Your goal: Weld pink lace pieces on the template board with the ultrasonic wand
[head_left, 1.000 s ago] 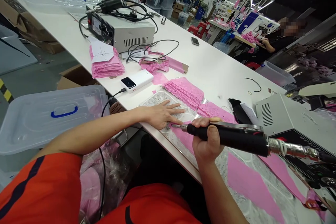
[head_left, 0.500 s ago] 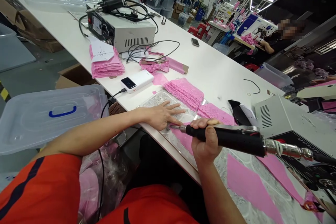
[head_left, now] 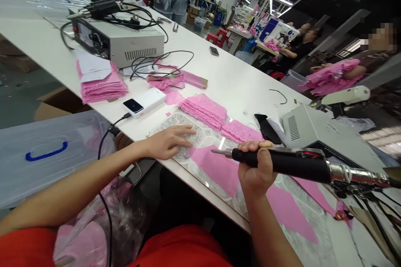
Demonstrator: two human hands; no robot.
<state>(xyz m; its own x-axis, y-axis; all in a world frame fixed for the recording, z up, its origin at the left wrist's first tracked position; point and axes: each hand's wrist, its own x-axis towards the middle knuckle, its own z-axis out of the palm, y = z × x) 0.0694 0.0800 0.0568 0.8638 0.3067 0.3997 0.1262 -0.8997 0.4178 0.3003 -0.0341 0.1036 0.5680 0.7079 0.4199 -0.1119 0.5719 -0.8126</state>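
In my right hand (head_left: 257, 171) is a black pen-shaped cutter (head_left: 282, 164) with a pointed metal tip, its fingers wrapped round the handle. The tip points left, over the upper edge of a flat pink fabric piece (head_left: 216, 167); whether they touch I cannot tell. My left hand (head_left: 169, 142) rests palm down, fingers stretched out, on a clear patterned sheet (head_left: 200, 131), its fingertips beside the left corner of that piece. Just beyond lie a stack of pink lace-edged pieces (head_left: 203, 110) and a lower pink pile (head_left: 241, 130). Another pink piece (head_left: 291, 212) lies below my right wrist.
A power bank (head_left: 145, 102), a grey control box (head_left: 134, 44) with looped cables, and a paper-topped pink stack (head_left: 102, 81) stand to the left. Another grey box (head_left: 319, 129) is at right. A lidded plastic bin (head_left: 62, 171) sits below the table edge. A person carries pink cloth (head_left: 335, 76).
My left hand has drawn back left from the tool tip, and the cutter has lifted away from the fingers, baring more of the pink piece. The view has shifted; a person with pink cloth appears at right.
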